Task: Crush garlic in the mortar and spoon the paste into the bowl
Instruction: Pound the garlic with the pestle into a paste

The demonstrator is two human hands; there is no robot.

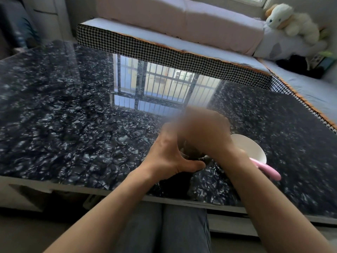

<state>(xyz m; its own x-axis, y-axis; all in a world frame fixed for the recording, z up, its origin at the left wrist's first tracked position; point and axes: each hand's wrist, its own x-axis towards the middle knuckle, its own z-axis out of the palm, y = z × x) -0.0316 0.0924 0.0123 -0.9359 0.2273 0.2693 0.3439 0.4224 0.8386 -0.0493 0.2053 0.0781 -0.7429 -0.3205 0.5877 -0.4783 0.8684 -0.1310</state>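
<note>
L hand [169, 154] is wrapping the mortar [196, 157] at the near edge of the dark marbled tabletop [73, 125], thumb curling along the near side, fingers [165, 130] going round the far side, clamped on it. Mortar is mostly hidden btwn both hands; only a dark sliver w/ greyish bits inside is showing, contents too unclear to tell. R hand [206, 132] is hovering just above the mortar, motion-blurred; looks fisted, but can't tell what, if anything, the fingers are closing on. White bowl [253, 148] is sitting just right of the mortar, partly behind the R wrist. Pink spoon [266, 169] is lying right of the mortar, handle poking out toward the near right, its other end at the bowl's near rim.
</note>
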